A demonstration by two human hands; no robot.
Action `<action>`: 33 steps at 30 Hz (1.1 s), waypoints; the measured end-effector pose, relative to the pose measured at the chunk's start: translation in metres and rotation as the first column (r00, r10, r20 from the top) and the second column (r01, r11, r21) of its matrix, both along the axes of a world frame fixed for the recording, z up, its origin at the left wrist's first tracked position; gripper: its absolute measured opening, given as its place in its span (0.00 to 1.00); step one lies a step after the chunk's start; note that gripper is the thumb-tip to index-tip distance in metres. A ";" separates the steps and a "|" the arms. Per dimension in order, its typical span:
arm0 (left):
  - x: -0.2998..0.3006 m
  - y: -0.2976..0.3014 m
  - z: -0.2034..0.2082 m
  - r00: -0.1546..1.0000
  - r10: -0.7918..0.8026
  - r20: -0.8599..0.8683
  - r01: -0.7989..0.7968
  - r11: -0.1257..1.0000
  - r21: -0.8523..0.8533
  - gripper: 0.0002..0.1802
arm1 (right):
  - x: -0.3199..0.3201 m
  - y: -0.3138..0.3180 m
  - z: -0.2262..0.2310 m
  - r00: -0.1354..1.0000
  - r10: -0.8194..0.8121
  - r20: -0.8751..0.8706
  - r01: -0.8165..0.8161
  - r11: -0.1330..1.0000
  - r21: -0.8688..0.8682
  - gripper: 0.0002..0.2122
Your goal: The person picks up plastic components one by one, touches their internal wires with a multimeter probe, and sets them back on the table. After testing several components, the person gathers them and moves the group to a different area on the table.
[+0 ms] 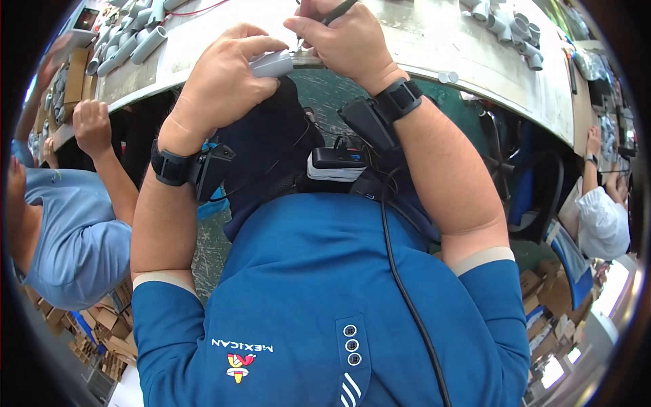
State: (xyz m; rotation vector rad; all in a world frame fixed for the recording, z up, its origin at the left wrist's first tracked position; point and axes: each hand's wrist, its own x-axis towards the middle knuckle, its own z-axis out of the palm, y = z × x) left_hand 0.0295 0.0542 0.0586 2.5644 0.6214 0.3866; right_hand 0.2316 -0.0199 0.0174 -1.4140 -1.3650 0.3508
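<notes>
My left hand [227,78] is closed around a short grey plastic tube [272,64], held sideways at the near edge of the pale workbench [230,27]. Just to the right, my right hand [352,47] grips a slim dark pen-like tool [340,11] between thumb and fingers. Its lower end comes close to the right end of the tube; whether they touch I cannot tell. Both wrists carry black straps with dark boxes on them.
Grey tubes [146,44] pile up at the bench's left, more grey pieces [519,30] at its right. Small round pieces [447,77] lie near the front edge. A person in light blue [74,227] sits at left, another in white [602,224] at right. A black cable [407,292] crosses my shirt.
</notes>
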 end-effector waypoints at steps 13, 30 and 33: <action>0.004 0.007 -0.007 1.000 -0.001 -0.004 0.001 1.000 -0.024 0.25 | 0.005 0.003 0.001 1.000 -0.011 -0.013 0.011 1.000 0.010 0.09; -0.024 0.026 -0.016 0.964 0.200 0.178 -0.238 0.944 0.228 0.21 | 0.024 -0.052 -0.021 0.690 0.093 -0.718 -0.152 0.988 -0.017 0.05; -0.058 0.075 -0.021 0.950 0.293 0.105 -0.305 0.804 0.511 0.23 | 0.025 -0.059 -0.014 0.751 0.086 -0.655 -0.153 0.987 -0.045 0.05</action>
